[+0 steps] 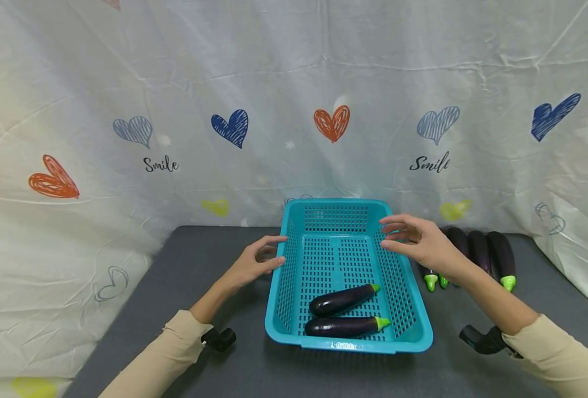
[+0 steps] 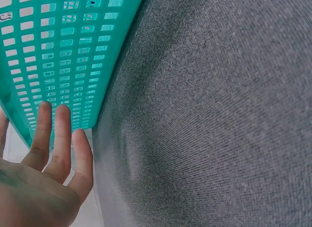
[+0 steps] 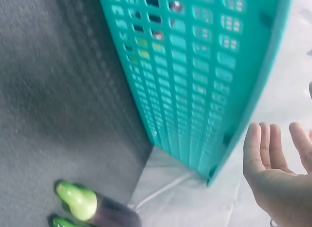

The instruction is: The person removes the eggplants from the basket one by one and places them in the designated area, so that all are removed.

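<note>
A turquoise plastic basket (image 1: pixel 344 345) with slotted walls stands in front of me. Two eggplants lie in its near end, one slanted (image 1: pixel 342 300) and one almost level (image 1: pixel 341 327), both with green stem ends to the right. My left hand (image 1: pixel 255 261) is at the basket's left rim, thumb and fingertips right at the edge. In the left wrist view its fingers (image 2: pixel 61 144) stretch along the outer wall. My right hand (image 1: pixel 425 243) hovers at the right rim, fingers loosely bent and holding nothing; the right wrist view shows its fingertips beside the rim (image 3: pixel 265 90).
Several more eggplants (image 1: pixel 502 254) lie side by side on the dark grey tabletop (image 1: pixel 199 249) to the right of the basket, partly hidden by my right hand and forearm. A white curtain (image 1: pixel 274 66) printed with hearts hangs behind the table.
</note>
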Tool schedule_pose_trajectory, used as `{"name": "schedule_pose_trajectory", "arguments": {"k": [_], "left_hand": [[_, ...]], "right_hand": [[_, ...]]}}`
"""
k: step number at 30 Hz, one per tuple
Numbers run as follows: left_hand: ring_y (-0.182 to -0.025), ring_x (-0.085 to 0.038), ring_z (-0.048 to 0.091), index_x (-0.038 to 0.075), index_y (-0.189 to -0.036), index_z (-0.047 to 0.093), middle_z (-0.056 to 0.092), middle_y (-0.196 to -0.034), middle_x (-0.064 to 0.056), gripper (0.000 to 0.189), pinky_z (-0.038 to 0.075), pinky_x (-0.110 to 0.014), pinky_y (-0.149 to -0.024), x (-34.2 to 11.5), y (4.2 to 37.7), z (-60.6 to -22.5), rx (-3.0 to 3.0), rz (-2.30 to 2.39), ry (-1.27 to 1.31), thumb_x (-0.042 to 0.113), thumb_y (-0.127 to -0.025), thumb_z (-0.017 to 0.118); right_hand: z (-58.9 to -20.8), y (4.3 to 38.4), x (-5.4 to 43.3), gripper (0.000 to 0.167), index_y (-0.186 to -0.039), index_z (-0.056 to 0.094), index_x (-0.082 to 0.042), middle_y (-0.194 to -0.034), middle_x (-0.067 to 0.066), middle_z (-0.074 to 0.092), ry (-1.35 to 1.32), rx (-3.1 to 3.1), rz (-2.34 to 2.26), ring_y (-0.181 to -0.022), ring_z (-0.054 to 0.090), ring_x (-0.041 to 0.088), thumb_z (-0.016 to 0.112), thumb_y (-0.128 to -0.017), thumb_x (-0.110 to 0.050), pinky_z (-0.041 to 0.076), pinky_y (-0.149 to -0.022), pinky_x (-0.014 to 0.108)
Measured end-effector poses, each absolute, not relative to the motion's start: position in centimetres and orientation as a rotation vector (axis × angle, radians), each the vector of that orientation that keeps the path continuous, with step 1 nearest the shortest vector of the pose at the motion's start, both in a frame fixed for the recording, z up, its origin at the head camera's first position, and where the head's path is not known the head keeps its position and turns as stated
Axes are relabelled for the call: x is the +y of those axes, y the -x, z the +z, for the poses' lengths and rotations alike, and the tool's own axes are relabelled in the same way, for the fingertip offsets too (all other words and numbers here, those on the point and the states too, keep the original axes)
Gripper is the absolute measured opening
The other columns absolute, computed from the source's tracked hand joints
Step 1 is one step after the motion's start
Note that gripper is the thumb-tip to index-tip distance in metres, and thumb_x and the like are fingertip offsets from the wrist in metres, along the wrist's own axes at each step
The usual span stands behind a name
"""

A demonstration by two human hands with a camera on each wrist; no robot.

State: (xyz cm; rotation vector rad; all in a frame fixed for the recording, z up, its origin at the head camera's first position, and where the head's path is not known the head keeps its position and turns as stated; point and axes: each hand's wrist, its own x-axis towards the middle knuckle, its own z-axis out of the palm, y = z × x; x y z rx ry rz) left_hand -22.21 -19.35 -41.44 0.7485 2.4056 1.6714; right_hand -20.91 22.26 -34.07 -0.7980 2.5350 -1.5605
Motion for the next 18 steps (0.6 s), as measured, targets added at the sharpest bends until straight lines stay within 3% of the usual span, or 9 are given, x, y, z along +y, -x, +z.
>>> {"name": "schedule_pose_trajectory", "arguments": {"k": [10, 18], "left_hand": [[-0.124, -0.034, 0.055, 0.018, -0.153, 0.047, 0.047, -0.147, -0.016, 0.054, 0.055, -0.049, -0.084, -19.3, 22.4, -41.4, 2.379, 1.683, -0.751, 0.02, -0.102, 0.065], [-0.122, -0.031, 0.056, 0.018, -0.152, 0.047, 0.05, -0.145, -0.013, 0.053, 0.055, -0.05, -0.083, -19.3, 22.3, -41.5, 2.393, 1.676, -0.748, 0.018, -0.102, 0.064]], "right_hand": [[-35.3, 20.1, 20.6, 0.046, -0.138, 0.058, -0.006, -0.129, 0.013, 0.061, 0.895, 2.472, -1.567, -0.118, 0.06, 0.034, 0.074, -0.095, -0.011, 0.053, -0.093, 0.037], [-36.3, 19.0, 19.1, 0.052, -0.138, 0.058, -0.004, -0.136, 0.014, 0.058, 0.966, 2.49, -1.489, -0.125, 0.056, 0.035, 0.079, -0.092, -0.013, 0.048, -0.099, 0.049]]}}
